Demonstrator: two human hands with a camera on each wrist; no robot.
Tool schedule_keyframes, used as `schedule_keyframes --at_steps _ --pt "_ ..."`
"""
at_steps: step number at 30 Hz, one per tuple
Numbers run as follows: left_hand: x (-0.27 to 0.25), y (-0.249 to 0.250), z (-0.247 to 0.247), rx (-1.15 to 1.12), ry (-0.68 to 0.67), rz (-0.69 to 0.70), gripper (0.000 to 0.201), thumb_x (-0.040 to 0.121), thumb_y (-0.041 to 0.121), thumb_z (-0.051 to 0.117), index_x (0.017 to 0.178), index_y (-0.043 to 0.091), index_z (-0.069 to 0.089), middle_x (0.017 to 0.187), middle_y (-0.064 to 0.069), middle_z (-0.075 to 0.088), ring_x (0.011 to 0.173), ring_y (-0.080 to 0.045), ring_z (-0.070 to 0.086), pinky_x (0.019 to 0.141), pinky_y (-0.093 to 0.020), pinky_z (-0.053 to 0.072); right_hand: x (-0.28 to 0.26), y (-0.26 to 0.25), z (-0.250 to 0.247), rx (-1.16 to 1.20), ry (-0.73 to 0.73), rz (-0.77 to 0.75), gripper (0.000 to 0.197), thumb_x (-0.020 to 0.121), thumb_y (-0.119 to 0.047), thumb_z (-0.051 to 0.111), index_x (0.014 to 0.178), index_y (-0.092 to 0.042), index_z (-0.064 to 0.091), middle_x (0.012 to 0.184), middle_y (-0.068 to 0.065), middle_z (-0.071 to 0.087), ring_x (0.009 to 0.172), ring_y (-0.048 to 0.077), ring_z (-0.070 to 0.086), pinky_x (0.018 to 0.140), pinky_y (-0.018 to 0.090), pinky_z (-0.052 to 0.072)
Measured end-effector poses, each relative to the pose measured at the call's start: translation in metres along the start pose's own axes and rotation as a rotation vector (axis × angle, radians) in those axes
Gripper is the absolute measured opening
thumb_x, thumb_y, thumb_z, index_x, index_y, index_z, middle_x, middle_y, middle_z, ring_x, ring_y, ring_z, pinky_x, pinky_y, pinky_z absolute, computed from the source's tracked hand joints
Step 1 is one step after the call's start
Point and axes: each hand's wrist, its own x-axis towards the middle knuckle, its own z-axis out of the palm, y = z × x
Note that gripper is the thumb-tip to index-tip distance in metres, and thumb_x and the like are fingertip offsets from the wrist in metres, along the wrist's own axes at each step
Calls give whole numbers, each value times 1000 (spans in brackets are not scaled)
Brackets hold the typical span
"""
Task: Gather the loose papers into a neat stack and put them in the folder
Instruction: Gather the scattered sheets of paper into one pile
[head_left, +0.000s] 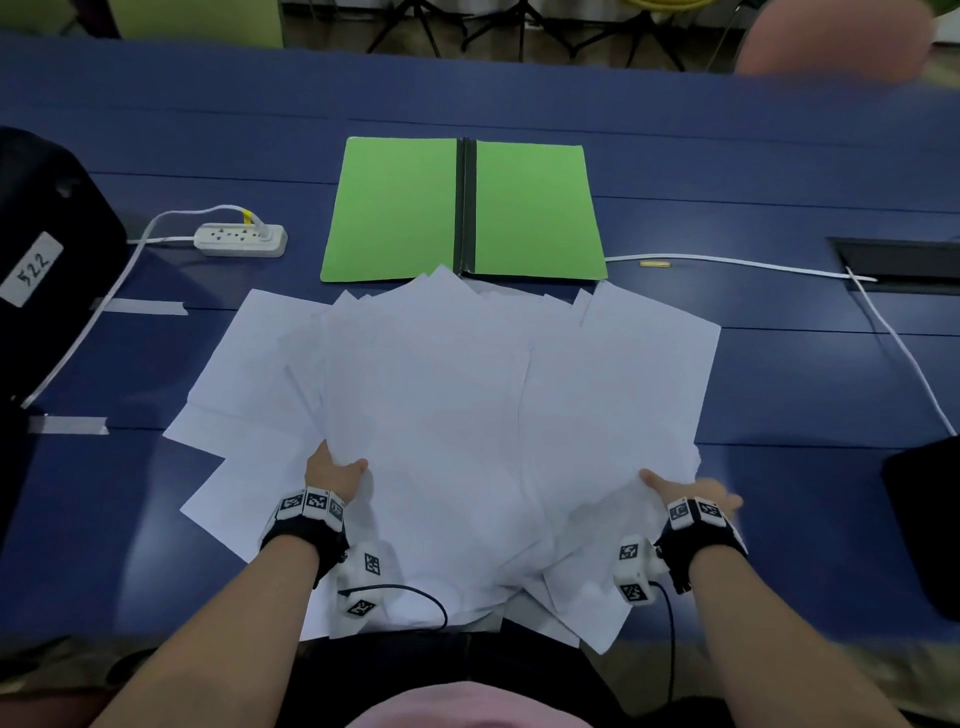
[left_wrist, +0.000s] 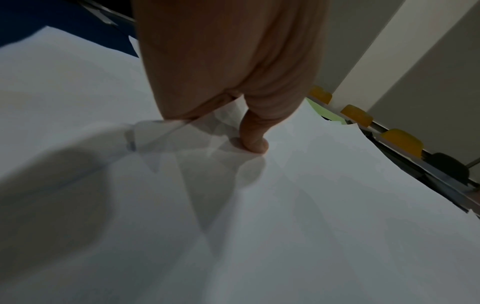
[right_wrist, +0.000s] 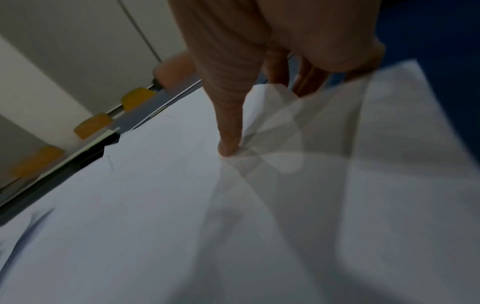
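Several loose white papers (head_left: 457, 395) lie fanned in an overlapping pile on the blue table (head_left: 805, 379). The open green folder (head_left: 395, 208) with a black spine lies flat just beyond them, and the top sheets overlap its near edge. My left hand (head_left: 332, 473) grips the pile's near left part. Its thumb (left_wrist: 253, 142) presses on top while the fingers are hidden under the sheets. My right hand (head_left: 685, 491) holds the near right part, thumb (right_wrist: 230, 144) on top and fingers (right_wrist: 306, 82) tucked beneath a raised sheet edge. The near sheets hang over the table's front edge.
A white power strip (head_left: 240, 240) with its cord sits left of the folder. A white cable (head_left: 737, 264) runs to a recess (head_left: 904, 265) at the right. Black objects stand at far left (head_left: 52, 218) and far right (head_left: 924, 519). Tape strips (head_left: 145, 307) mark the table.
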Motion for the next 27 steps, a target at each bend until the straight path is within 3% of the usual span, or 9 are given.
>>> schedule_keyframes --at_steps 3,6,9,12,17,20,22,25,27 --pt "0 0 1 -3 1 -8 47 84 6 66 128 -2 50 129 -22 58 120 -38 55 103 -42 44 8 -5 -5 234 -66 -67 94 65 -33 85 137 1 34 136 21 47 118 37 53 90 42 45" --pt "1 0 1 9 3 -8 47 84 6 66 128 -3 50 129 -23 58 119 -38 55 103 -43 44 5 -12 -7 365 -145 -104 89 68 -19 83 140 -4 33 139 17 49 123 35 52 98 43 43" --pt "2 1 2 -5 3 -19 47 84 5 66 127 -3 51 129 -23 58 119 -38 56 103 -43 44 2 -15 -4 387 -261 -143 53 76 -8 75 124 1 55 117 19 63 99 33 60 86 40 48" --pt "2 0 2 -7 0 -20 45 84 5 65 126 -2 52 128 -22 59 118 -38 56 102 -43 45 -1 -17 -4 417 -364 -184 36 75 -2 71 110 4 63 89 15 65 76 29 61 72 36 50" --pt "0 0 3 -4 2 -27 45 84 6 65 126 -1 51 128 -22 58 118 -39 55 103 -44 44 -6 -18 -2 471 -400 -300 30 75 -6 75 103 -3 66 99 18 70 91 36 68 85 52 54" --pt "-1 2 3 2 -1 -30 45 84 7 65 126 -2 51 128 -22 58 118 -39 56 102 -43 45 -12 -27 -7 342 -229 -452 22 83 -9 65 105 -6 65 98 14 68 95 33 65 90 45 52" --pt "-2 3 2 4 -5 -36 46 85 7 65 128 -2 50 129 -22 58 119 -39 55 102 -43 44 -21 -36 -19 242 -38 -518 25 88 -8 56 112 -7 59 91 14 61 91 33 60 82 37 49" --pt "-5 5 1 -5 -3 -42 46 85 6 65 128 -2 50 129 -22 58 119 -38 55 103 -42 44 -42 -51 -45 49 229 -618 38 86 -4 49 119 -22 52 90 21 60 88 42 59 76 43 49" --pt "-7 6 0 -3 -6 -38 47 84 6 65 128 -2 50 130 -22 57 120 -38 54 104 -42 43 -59 -64 -63 52 329 -691 52 80 2 48 123 -27 50 83 21 58 82 43 59 72 44 48"
